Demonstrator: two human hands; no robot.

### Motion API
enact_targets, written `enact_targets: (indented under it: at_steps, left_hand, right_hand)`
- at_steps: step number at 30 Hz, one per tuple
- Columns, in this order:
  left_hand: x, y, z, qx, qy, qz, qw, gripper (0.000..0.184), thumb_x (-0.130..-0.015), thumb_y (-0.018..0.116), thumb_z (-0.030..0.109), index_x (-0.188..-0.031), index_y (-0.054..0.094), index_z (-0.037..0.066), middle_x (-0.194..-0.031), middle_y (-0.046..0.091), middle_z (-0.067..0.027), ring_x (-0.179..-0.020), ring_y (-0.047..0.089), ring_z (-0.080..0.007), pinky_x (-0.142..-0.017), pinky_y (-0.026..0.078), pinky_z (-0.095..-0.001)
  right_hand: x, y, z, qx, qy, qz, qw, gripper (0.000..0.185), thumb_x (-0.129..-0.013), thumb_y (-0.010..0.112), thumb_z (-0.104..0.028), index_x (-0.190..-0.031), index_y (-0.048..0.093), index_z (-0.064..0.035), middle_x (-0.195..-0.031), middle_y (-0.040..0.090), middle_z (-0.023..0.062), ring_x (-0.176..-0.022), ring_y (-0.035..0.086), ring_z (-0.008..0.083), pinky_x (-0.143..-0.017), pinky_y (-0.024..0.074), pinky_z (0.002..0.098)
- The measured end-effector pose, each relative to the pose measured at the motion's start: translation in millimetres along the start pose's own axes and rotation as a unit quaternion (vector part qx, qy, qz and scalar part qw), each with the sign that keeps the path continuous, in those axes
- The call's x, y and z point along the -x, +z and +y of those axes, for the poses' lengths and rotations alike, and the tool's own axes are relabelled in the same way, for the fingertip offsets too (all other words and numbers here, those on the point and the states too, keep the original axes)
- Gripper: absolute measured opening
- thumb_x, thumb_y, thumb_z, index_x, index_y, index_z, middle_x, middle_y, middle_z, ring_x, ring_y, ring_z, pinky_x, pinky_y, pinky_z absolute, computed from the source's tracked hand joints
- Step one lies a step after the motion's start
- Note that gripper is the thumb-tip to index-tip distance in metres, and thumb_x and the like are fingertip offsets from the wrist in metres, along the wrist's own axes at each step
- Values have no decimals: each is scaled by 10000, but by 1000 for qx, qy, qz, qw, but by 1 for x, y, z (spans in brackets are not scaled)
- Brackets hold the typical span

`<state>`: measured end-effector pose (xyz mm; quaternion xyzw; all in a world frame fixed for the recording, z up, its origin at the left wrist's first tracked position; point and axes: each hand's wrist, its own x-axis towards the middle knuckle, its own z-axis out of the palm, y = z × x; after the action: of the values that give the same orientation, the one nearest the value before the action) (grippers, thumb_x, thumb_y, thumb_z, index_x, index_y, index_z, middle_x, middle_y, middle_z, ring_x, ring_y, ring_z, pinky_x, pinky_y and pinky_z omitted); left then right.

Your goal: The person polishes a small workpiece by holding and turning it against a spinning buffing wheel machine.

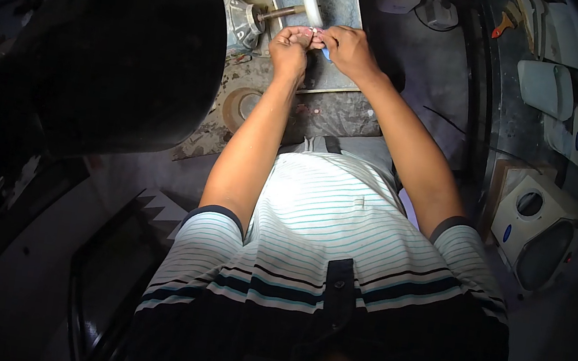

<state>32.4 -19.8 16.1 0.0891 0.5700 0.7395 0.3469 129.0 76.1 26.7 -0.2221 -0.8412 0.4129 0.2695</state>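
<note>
My left hand (pixel 290 46) and my right hand (pixel 352 50) come together just below a white buffing wheel (pixel 312 8). Between their fingertips is a small pinkish-white piece (pixel 315 31), too small to make out its kind. The fingers of both hands are closed around it. The wheel sits on the end of a metal spindle (pixel 284 13) that comes from a motor (pixel 245 24) at the left. Its outline looks smeared. A bit of blue material (pixel 326 54) shows under my right hand. Whether the piece touches the wheel cannot be told.
A grey tray (pixel 347 0) lies behind and under the wheel. On the stained worktop (pixel 342 114) is a round brownish ring-like dish (pixel 242 106). A large dark round shape (pixel 137 48) blocks the left. Cream-coloured machines (pixel 537 226) and a red-handled brush (pixel 503 26) are at right.
</note>
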Motion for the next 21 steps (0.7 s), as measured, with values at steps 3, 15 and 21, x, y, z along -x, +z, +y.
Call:
enact_targets:
  at_steps: [3,15,21]
  left_hand:
    - [-5,0,-2,26,-18,22,999,48,-841,537,-67,-880,554,-90,-806,620,-164,-644,625,-213,-603,559,-301]
    - [-6,5,1,38,-41,65,996,22,-819,552,-101,-822,533,-93,-761,619,-172,-602,627,-201,-579,557,-288]
    - [-9,4,0,37,-32,65,997,33,-815,561,-100,-821,529,-95,-759,617,-174,-598,628,-208,-578,560,-293]
  right_hand:
    - [-4,1,-3,-13,29,7,999,121,-797,553,-67,-708,590,6,-704,600,210,-686,613,366,-595,491,418]
    - [-1,8,8,-29,-15,28,999,91,-797,601,-85,-775,613,2,-715,609,180,-692,612,350,-603,494,394]
    - [3,13,7,-52,-99,86,990,66,-783,609,-25,-823,625,24,-751,620,161,-679,612,334,-588,499,367]
